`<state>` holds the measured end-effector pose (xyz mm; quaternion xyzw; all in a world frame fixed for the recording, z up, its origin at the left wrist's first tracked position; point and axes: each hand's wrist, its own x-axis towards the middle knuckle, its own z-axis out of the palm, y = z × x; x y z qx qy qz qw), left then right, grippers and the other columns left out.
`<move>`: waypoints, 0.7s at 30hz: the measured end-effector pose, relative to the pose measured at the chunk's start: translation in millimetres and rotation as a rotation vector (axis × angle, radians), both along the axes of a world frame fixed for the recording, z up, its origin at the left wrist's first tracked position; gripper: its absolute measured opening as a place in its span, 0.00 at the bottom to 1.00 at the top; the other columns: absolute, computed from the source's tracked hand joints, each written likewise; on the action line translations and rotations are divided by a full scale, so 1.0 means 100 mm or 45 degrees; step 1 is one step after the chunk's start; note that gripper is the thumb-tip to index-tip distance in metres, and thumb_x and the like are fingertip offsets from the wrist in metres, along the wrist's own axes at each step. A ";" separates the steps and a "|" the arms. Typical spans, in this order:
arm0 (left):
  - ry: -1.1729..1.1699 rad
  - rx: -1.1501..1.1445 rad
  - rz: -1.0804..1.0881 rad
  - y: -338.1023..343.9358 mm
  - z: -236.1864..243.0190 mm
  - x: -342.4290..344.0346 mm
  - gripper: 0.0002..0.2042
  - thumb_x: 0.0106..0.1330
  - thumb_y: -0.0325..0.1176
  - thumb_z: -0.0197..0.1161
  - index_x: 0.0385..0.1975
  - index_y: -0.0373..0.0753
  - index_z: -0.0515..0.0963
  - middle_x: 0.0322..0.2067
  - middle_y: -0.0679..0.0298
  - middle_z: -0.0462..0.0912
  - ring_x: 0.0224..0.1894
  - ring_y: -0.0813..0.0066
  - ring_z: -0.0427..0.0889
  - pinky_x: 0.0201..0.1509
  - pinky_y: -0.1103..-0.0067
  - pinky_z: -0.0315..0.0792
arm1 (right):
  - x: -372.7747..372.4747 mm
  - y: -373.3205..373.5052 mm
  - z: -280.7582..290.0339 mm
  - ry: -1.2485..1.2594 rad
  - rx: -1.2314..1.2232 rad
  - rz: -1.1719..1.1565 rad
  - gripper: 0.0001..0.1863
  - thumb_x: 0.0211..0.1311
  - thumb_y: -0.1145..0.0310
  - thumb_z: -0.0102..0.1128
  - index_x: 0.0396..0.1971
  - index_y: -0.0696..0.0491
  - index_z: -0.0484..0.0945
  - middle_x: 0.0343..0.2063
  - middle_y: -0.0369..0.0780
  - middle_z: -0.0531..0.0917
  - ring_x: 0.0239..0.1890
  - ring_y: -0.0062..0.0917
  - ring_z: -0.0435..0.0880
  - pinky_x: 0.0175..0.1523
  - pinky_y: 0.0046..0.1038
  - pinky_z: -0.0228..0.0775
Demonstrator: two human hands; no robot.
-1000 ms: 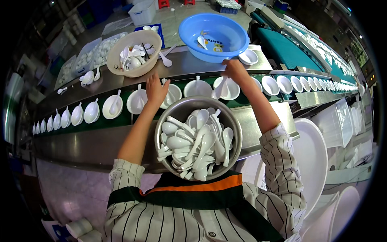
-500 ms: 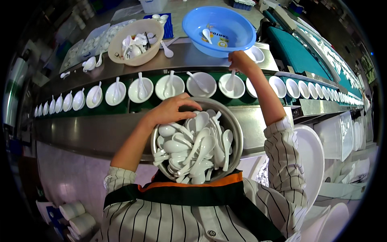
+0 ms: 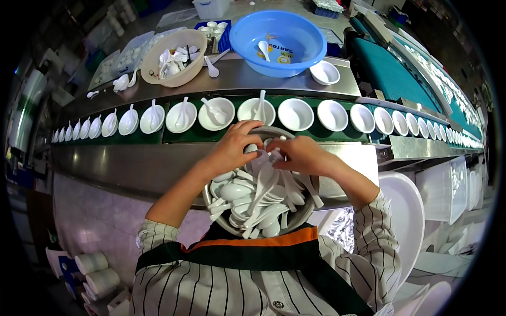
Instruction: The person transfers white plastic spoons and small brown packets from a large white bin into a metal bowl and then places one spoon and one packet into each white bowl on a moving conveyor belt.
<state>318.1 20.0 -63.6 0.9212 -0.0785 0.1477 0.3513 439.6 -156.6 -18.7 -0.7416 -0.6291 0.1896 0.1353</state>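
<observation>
Both my left hand [image 3: 234, 145] & right hand [image 3: 298, 154] dig into round metal bowl [image 3: 211, 203] of white ceramic spoons [image 3: 258, 197] on my lap, fingers curled pinching spoons, w/ the row of small white bowls [image 3: 295, 113] in easy reach.

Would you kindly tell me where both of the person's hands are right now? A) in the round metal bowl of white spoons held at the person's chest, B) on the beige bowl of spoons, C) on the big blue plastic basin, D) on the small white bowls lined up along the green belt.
A: the left hand and right hand both reach into the round metal bowl among the white spoons.
</observation>
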 end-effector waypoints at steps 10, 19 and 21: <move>-0.057 -0.833 0.376 0.44 0.21 0.42 0.07 0.57 0.20 0.53 0.36 0.34 0.72 0.23 0.65 0.75 0.22 0.83 0.74 0.26 0.87 0.69 | 1.22 0.07 0.02 0.018 0.771 -0.819 0.12 0.46 0.69 0.61 0.29 0.60 0.73 0.16 0.45 0.77 0.20 0.34 0.79 0.28 0.31 0.70; 0.034 -0.259 0.915 0.68 -0.77 0.78 0.07 0.51 0.31 0.60 0.20 0.35 0.71 0.15 0.61 0.75 0.17 0.73 0.76 0.19 0.77 0.67 | 1.55 0.28 -0.52 -0.225 0.694 -0.734 0.16 0.41 0.68 0.63 0.33 0.55 0.74 0.21 0.50 0.78 0.28 0.44 0.79 0.35 0.38 0.71; 0.022 -0.028 0.955 0.62 -0.72 0.70 0.09 0.51 0.34 0.61 0.19 0.36 0.71 0.16 0.60 0.76 0.19 0.70 0.77 0.23 0.74 0.68 | 1.57 0.25 -0.36 -0.380 0.704 -0.742 0.13 0.43 0.70 0.60 0.32 0.53 0.74 0.21 0.49 0.79 0.27 0.43 0.79 0.33 0.39 0.71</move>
